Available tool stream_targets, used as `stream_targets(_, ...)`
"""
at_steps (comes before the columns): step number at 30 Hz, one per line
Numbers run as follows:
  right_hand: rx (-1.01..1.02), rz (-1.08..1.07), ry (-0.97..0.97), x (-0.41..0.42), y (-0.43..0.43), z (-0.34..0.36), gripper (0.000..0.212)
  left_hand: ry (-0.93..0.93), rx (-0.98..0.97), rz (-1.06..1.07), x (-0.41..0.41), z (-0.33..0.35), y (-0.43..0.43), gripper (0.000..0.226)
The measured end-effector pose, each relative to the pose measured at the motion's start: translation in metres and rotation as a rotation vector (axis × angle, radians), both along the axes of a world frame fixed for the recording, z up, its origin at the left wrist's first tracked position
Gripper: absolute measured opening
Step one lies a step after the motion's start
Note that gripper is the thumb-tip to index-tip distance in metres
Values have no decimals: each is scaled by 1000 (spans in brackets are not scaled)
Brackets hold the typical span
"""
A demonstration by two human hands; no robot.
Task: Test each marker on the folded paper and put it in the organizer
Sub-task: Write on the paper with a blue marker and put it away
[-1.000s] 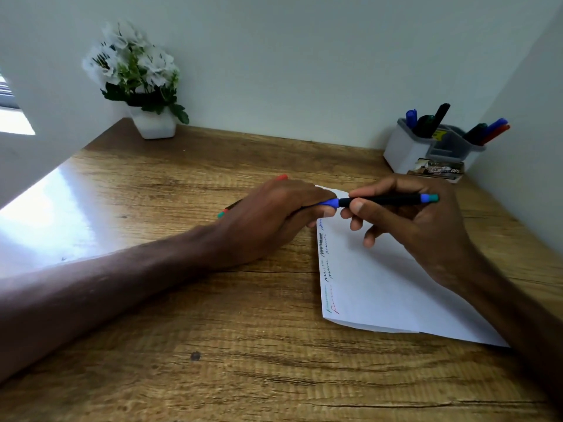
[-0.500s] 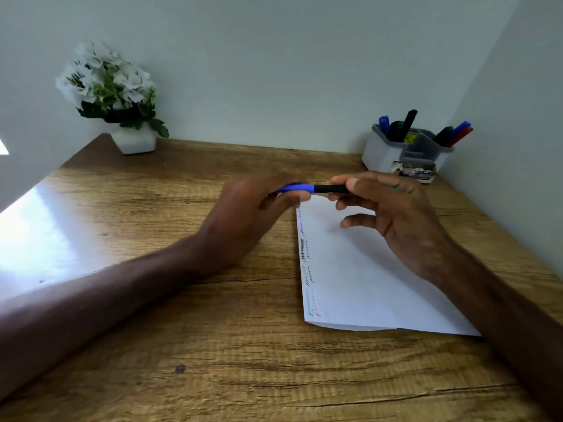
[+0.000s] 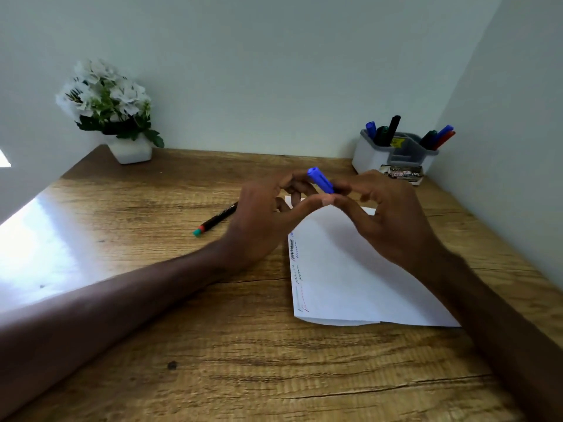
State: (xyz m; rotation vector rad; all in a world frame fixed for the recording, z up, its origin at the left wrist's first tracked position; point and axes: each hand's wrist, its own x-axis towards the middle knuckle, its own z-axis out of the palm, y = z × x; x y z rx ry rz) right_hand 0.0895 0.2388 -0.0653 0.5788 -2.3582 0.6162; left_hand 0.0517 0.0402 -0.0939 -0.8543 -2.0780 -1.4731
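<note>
A blue-capped marker (image 3: pixel 320 180) is held just above the far end of the folded paper (image 3: pixel 350 275), its cap pointing up and away from me. My right hand (image 3: pixel 387 217) grips its dark barrel, which the fingers hide. My left hand (image 3: pixel 268 214) curls in from the left, fingertips at the cap and thumb tip meeting my right thumb. The paper bears several short coloured scribbles along its left edge. A grey-and-white organizer (image 3: pixel 365 159) with several markers standing in it sits in the far right corner.
A black marker with a red and teal end (image 3: pixel 214 222) lies on the wooden desk (image 3: pixel 213 345) left of my left hand. A white pot of white flowers (image 3: pixel 131 152) stands far left. Walls close off the back and right side.
The blue marker has swung from lying level between my hands to pointing cap-up. My hands have drawn closer together. The black marker on the desk has come out from under my left hand.
</note>
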Motion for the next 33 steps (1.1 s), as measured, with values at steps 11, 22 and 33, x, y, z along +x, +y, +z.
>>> stream_targets(11,-425,-275,103,-13,42,21,27,62,-495,30,-16,-12,2,20)
stream_targets(22,-457,-470,361,-69,112,85,31,36,-472,44,-18,-11,2,23)
stream_targets(33,-371,-470,383,-108,126,93,31,5,-448,79,-18,-14,2,25)
